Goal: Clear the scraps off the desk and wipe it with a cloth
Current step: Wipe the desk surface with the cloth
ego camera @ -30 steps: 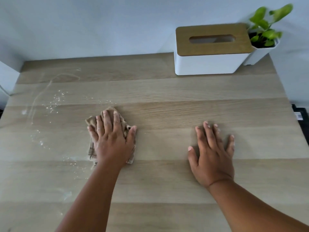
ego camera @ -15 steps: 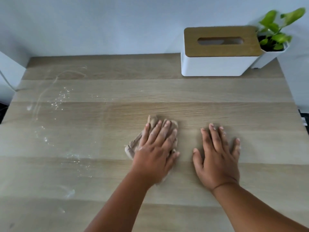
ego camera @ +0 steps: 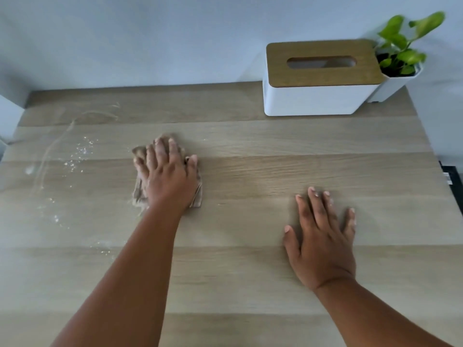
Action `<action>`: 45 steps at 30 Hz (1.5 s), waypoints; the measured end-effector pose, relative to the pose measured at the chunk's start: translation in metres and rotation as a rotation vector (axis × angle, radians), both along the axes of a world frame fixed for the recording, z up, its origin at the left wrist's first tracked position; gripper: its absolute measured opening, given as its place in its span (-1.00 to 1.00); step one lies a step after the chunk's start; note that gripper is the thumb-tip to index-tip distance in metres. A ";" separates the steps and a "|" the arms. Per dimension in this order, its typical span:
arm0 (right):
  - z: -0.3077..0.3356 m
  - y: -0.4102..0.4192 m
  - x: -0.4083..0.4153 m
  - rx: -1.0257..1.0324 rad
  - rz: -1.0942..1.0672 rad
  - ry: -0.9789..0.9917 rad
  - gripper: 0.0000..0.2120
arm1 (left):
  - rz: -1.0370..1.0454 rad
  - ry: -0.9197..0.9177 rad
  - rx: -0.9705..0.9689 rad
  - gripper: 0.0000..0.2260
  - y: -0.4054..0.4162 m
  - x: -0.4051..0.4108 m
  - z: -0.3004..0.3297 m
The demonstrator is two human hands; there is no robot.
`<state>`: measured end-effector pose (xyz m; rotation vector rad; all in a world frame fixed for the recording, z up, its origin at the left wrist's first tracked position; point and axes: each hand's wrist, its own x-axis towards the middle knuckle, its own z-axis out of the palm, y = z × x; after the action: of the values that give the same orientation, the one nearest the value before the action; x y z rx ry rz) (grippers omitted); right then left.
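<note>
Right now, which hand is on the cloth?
The left hand presses flat on the cloth. The right hand lies on the bare desk.

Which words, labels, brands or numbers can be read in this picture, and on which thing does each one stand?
None can be read.
Tissue box: no print visible.
Plant pot: no print visible.
Cloth: no print visible.
Dark object at the right edge: a white label, too small and blurred to read.

Wooden desk (ego camera: 250, 284) — cloth (ego camera: 139, 194), white crumbs (ego camera: 80, 152), tissue box (ego camera: 313, 96), potted plant (ego camera: 398, 78).
</note>
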<state>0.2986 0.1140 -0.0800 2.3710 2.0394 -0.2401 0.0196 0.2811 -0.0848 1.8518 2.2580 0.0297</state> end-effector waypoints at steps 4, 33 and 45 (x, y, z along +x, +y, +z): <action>0.001 -0.001 0.000 0.004 -0.006 0.001 -0.31 | -0.324 0.013 0.010 -0.35 0.016 0.029 0.008; 0.000 -0.001 0.000 0.098 0.001 0.004 -0.32 | -0.465 0.015 0.021 -0.26 0.101 0.095 0.013; -0.001 0.000 0.000 0.131 0.002 0.013 -0.30 | -0.152 0.014 0.161 -0.32 -0.045 0.040 0.000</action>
<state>0.2990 0.1143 -0.0808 2.4474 2.1260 -0.1258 0.0597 0.2359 -0.0850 2.1058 2.1746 0.1791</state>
